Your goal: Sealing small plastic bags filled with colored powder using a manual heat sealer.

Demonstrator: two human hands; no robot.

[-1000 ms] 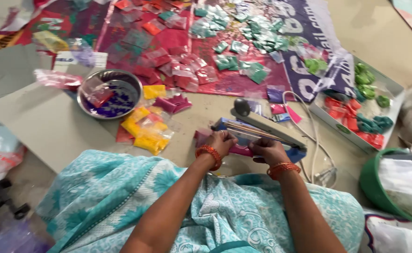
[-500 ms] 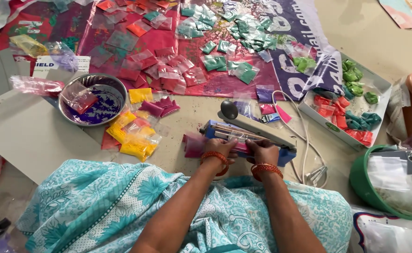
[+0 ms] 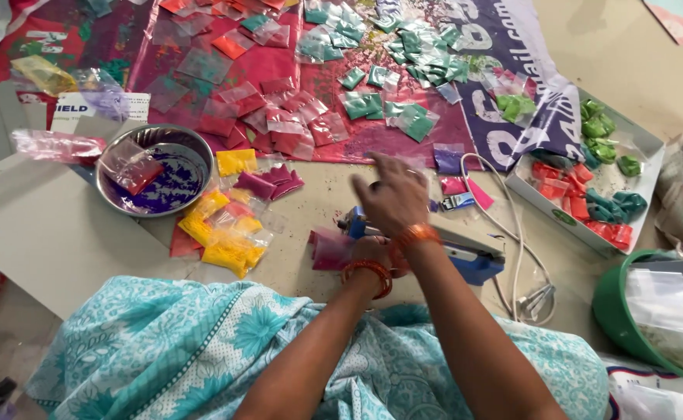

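Right hand (image 3: 392, 198): raised over the sealer (image 3: 466, 250), fingers spread wide, holding nothing, motion-blurred.
Left hand (image 3: 368, 253): low on the floor, mostly hidden under the right wrist; grip cannot be told.
Pink packet (image 3: 330, 249): thin clear plastic, powder-filled, touching the left hand, at the sealer's left end.
Sealer: blue, long, partly covered by the arms.

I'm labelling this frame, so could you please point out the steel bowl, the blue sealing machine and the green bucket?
steel bowl (image 3: 201, 144): head view, on its right rim.
blue sealing machine (image 3: 475, 267): head view, on the blue base at its right end.
green bucket (image 3: 617, 311): head view, on its left outer wall.
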